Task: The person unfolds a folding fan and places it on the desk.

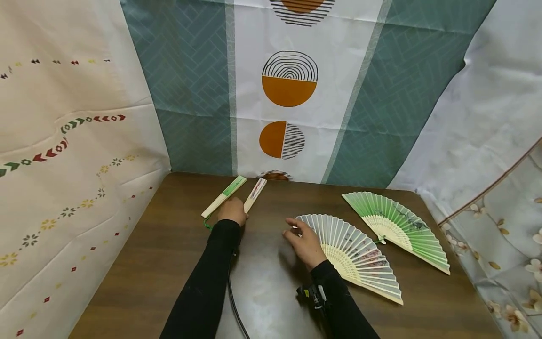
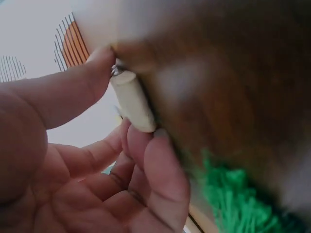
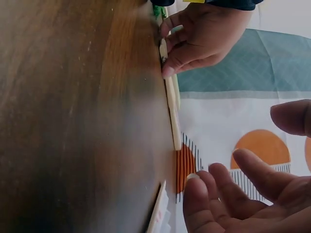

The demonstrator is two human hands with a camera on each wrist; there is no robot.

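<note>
My left hand (image 1: 232, 210) pinches the near end of a folded white fan (image 1: 256, 194) between thumb and fingers. In the left wrist view that pale fan end (image 2: 132, 102) shows a small metal rivet. A folded green fan (image 1: 224, 196) lies just left of the hand, and its green tassel (image 2: 238, 199) hangs close by. My right hand (image 1: 306, 242), fingers loosely bent and holding nothing, hovers by the left edge of a spread white fan (image 1: 360, 254) with a printed pattern. Past it lies a spread green fan (image 1: 402, 226).
The brown wooden table (image 1: 148, 263) ends at a patterned cloth backdrop (image 1: 190, 84). More cloth hangs at both sides. A black cable (image 1: 235, 301) runs beside the left forearm, and a small black device (image 1: 312, 295) sits on the right wrist.
</note>
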